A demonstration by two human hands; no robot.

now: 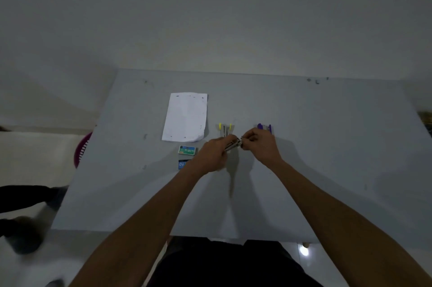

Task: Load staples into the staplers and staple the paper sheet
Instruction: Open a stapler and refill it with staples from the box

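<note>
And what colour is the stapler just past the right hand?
The stapler is purple, clearest in the head view.

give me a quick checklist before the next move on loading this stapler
1. Left hand grips the metallic stapler: ok.
2. Right hand pinches its other end: ok.
3. Staples seated inside it: cannot tell, too small and blurred.
4. Green staple box and blue staple box lie close by the left hand: ok.
5. Paper sheet lies flat, apart from both hands: ok.
6. Yellow stapler and purple stapler loaded: cannot tell.
</note>
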